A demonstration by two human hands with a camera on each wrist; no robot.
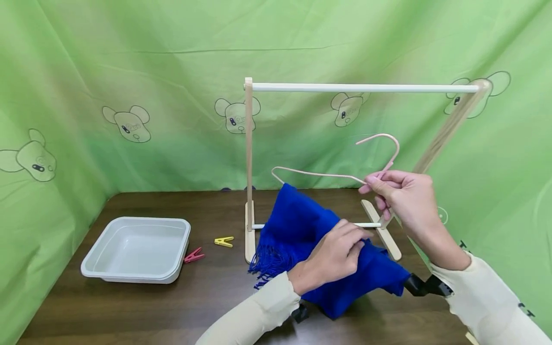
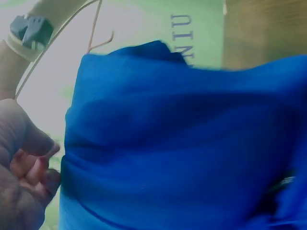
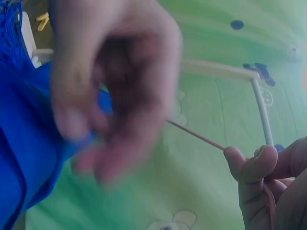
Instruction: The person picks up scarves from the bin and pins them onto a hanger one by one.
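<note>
A pink wire clothes hanger (image 1: pixel 319 173) is raised above the table, its hook pointing up. My right hand (image 1: pixel 405 196) pinches it just below the hook; the right wrist view shows that thumb and fingers (image 3: pixel 259 163) around the wire. A blue fringed scarf (image 1: pixel 297 215) drapes over the hanger's lower part, which it mostly hides. My left hand (image 1: pixel 332 254) lies against the scarf's front with fingers loosely bent. Blurred in the right wrist view, the left hand (image 3: pixel 115 91) shows no clear grip on the cloth. Blue cloth (image 2: pixel 182 143) fills much of the left wrist view.
Behind the scarf stands a wooden rack with a white top rail (image 1: pixel 362 88). A white plastic basin (image 1: pixel 183 239) is at the left, beside a red clothespin (image 1: pixel 194 255) and a yellow clothespin (image 1: pixel 224 241). Green curtain (image 1: pixel 172 72) surrounds the brown table (image 1: pixel 129 306).
</note>
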